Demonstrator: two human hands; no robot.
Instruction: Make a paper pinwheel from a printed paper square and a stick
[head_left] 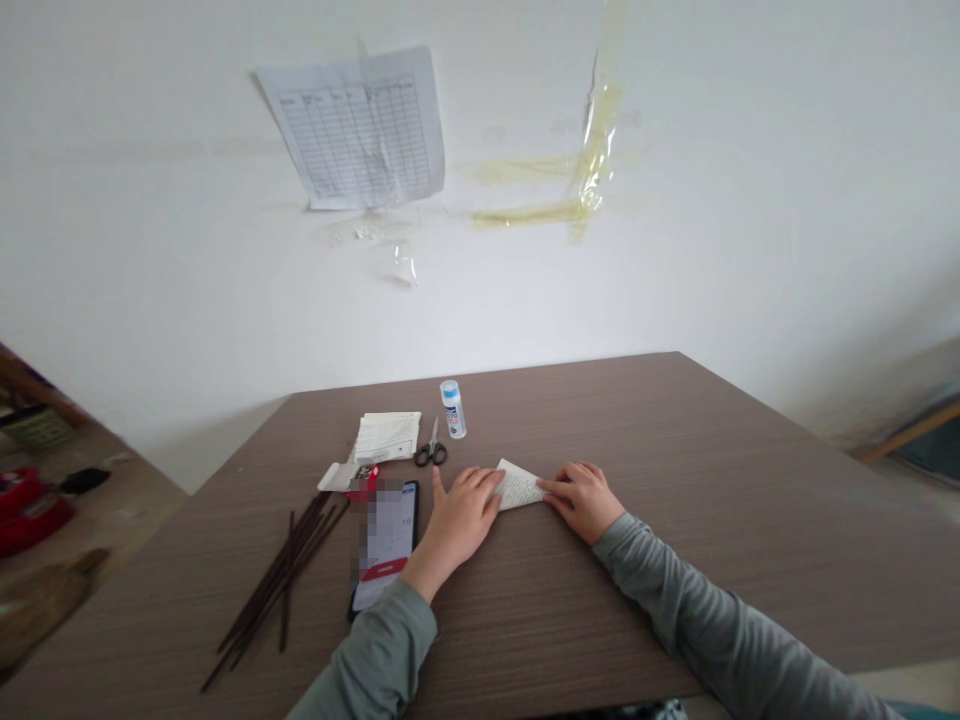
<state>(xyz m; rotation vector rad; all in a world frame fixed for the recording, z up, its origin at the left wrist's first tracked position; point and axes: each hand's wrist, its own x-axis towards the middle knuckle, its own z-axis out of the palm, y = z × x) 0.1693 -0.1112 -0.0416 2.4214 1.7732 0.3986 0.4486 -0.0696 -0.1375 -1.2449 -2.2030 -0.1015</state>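
A small sheet of printed paper (519, 487), folded into a pointed shape, lies on the table between my hands. My left hand (461, 512) holds its left side against the tabletop, fingertips and thumb on the paper and the little finger stretched apart. At the paper's right corner, my right hand (581, 497) is closed, with the index finger on the tip and the thumb hidden or partly hidden below. Just beyond my left hand lie scissors (431, 453) with black handles, blades pointing away. A white glue bottle (453, 410) with a blue cap stands behind them.
Left of my left forearm lies a phone (386, 545) with its screen lit. Several thin dark brown sticks (281, 575) lie farther left. A stack of paper pieces (386, 437) and a red and white packet (352, 478) sit behind the phone. The brown table (750, 520) meets a white wall.
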